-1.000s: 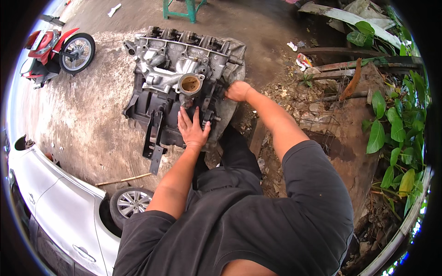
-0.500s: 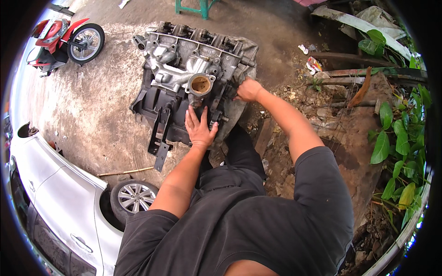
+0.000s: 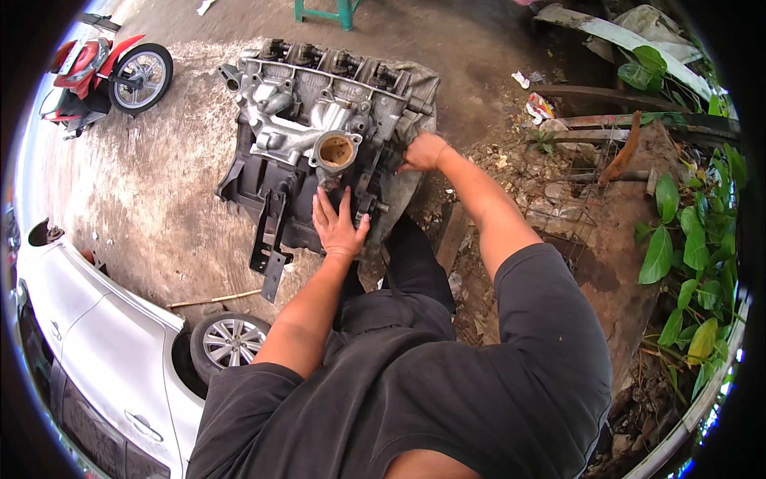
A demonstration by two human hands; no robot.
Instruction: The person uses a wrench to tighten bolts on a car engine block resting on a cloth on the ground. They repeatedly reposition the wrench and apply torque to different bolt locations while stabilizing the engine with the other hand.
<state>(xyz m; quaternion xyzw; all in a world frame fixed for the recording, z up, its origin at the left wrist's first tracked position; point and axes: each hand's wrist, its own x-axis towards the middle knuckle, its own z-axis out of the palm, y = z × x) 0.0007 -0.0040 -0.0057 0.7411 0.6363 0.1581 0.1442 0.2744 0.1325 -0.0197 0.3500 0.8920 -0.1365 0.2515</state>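
Note:
A car engine [image 3: 271, 180] stands in front of me, dark along its block and pale metal on top. Its silver intake manifold [image 3: 291, 142] ends in a round opening [image 3: 336, 150] with a brownish inside. My left hand [image 3: 339, 230] lies spread on the near side of the block, just below that opening. At the engine's right end, my right hand [image 3: 423, 152] is closed with its fingers curled against the side; what they grip is hidden. A dark metal bracket [image 3: 270, 247] juts from the near side, left of my left hand. Grey cloth or sheeting [image 3: 403, 195] shows under the right end.
A silver car [image 3: 112, 343] is at the lower left, its wheel [image 3: 230, 342] close to my left arm. Beyond the engine stand a red motorbike [image 3: 88, 72] and a green stool [image 3: 339, 12]. Rubble, planks [image 3: 638, 124] and leafy plants [image 3: 690, 239] line the right.
The whole scene has shifted slightly left in view. Both hands keep their places on the engine, the left one spread, the right one curled at its right end.

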